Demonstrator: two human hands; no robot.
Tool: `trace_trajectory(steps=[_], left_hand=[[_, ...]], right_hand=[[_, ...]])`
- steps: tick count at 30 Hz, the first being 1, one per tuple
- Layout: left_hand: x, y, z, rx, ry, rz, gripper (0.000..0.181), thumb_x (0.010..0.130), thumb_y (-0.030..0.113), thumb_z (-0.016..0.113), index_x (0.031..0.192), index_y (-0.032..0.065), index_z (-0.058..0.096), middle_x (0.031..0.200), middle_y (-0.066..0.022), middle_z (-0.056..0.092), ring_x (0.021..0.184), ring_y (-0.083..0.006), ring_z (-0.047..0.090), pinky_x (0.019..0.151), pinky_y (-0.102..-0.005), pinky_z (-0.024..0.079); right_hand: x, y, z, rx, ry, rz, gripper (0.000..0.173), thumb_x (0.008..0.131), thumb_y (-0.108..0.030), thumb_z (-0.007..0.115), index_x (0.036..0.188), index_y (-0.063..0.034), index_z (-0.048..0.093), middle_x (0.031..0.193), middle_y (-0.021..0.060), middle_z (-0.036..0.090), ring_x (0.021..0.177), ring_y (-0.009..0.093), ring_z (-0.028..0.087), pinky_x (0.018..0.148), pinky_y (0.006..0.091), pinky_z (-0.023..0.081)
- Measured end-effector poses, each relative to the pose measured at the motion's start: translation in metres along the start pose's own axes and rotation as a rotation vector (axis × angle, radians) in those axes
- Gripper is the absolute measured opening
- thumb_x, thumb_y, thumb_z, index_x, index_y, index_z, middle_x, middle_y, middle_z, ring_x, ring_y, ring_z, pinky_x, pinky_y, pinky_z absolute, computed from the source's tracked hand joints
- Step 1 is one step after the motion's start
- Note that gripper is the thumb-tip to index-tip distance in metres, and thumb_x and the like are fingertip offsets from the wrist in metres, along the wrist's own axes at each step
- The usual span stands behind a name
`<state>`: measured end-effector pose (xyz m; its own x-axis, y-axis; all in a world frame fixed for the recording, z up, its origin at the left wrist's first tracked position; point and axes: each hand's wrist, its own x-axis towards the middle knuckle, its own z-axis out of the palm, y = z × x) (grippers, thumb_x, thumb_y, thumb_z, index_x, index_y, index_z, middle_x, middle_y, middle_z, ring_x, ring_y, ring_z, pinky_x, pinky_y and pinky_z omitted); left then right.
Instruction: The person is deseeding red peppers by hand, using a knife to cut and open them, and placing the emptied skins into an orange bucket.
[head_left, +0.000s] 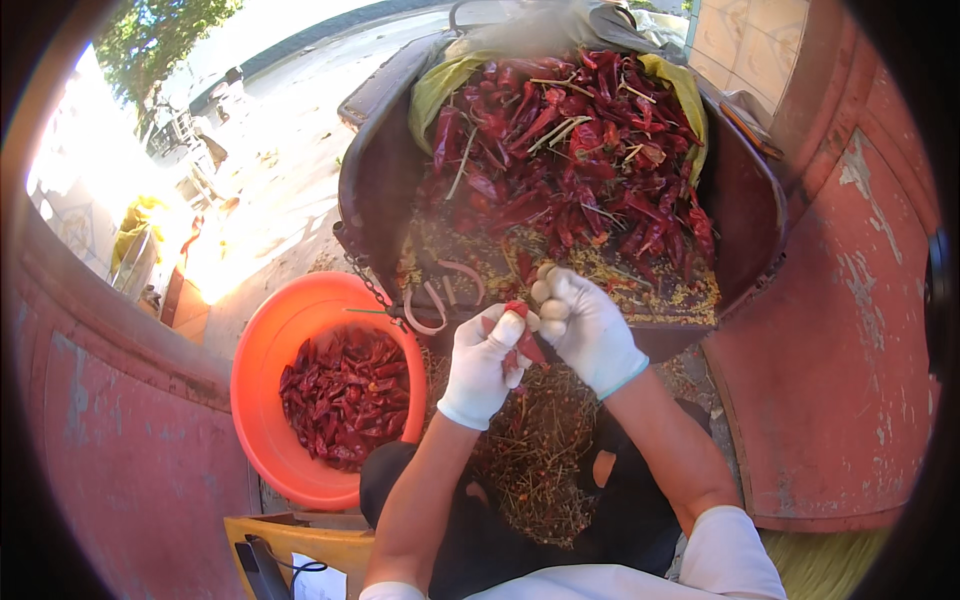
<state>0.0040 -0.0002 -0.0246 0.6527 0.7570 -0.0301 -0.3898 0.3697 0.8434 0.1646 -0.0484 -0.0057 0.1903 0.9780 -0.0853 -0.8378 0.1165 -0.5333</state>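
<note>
My left hand (487, 360), in a white glove, is closed on a dried red chili pepper (529, 343) at the front edge of a dark metal bin. Just right of it, my gloved right hand (585, 319) has its fingers curled near the pepper's top; whether they pinch anything is hidden. Beyond both hands, a heap of dried red chilies (555, 150) with stems spills from a yellow-green sack (442, 90) into the bin. Orange-handled scissors (427, 307) lie at the bin's front left. An orange plastic basin (255, 375) at left holds more chilies (345, 397).
A chain (367, 277) hangs at the bin's left corner. Stems and debris (547, 465) lie between my knees. Red metal door panels (832, 337) flank both sides. A wooden drawer or box (345, 547) stands at lower left, with a dark device and paper on it.
</note>
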Motion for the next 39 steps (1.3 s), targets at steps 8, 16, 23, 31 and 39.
trace_trajectory(steps=[8,16,23,31,39], left_hand=[[-0.005,0.016,-0.014,-0.117,-0.104,-0.022,0.03,0.1,0.031,0.06,0.107,0.0021,0.062,0.096,-0.0115,0.063,0.056,-0.0121,0.054,0.038,-0.0224,0.036],[0.001,0.014,0.0,-0.186,-0.089,-0.042,0.034,0.095,0.016,0.059,0.126,0.0033,0.056,0.107,-0.0115,0.065,0.069,-0.0126,0.064,0.041,-0.0214,0.046],[0.002,0.021,-0.001,-0.127,-0.079,-0.019,0.047,0.093,0.013,0.061,0.138,0.0038,0.049,0.101,-0.0071,0.066,0.064,-0.01,0.063,0.04,-0.0182,0.04],[0.009,0.013,0.002,0.07,0.07,-0.045,0.031,0.1,0.024,0.062,0.123,0.0034,0.059,0.081,0.0006,0.059,0.055,-0.0068,0.058,0.036,-0.0192,0.035],[0.015,0.015,0.003,0.311,0.182,0.01,0.041,0.092,0.025,0.074,0.125,0.002,0.064,0.085,-0.0001,0.063,0.056,-0.0071,0.059,0.038,-0.0199,0.038]], right_hand=[[-0.004,-0.077,-0.041,-1.62,0.481,-0.684,0.021,0.094,-0.01,0.06,0.113,-0.0106,0.07,0.096,0.0106,0.071,0.081,0.024,0.069,0.07,0.0372,0.055],[0.022,-0.102,-0.101,-2.225,0.733,-0.534,0.032,0.093,-0.034,0.06,0.121,-0.0222,0.069,0.103,0.0156,0.07,0.093,0.036,0.068,0.082,0.0466,0.054],[0.022,-0.104,-0.087,-1.527,0.67,-0.634,0.026,0.09,-0.018,0.067,0.113,-0.0086,0.073,0.101,0.0133,0.074,0.084,0.025,0.07,0.075,0.0351,0.055],[-0.012,-0.05,-0.034,-0.852,0.443,-0.438,0.015,0.089,-0.003,0.07,0.104,0.0001,0.071,0.093,0.0033,0.07,0.078,0.008,0.064,0.068,0.0235,0.053],[-0.022,0.004,-0.02,-1.272,0.195,-0.489,0.012,0.082,0.0,0.07,0.094,-0.0016,0.071,0.085,0.0057,0.072,0.075,0.011,0.067,0.07,0.026,0.053]])
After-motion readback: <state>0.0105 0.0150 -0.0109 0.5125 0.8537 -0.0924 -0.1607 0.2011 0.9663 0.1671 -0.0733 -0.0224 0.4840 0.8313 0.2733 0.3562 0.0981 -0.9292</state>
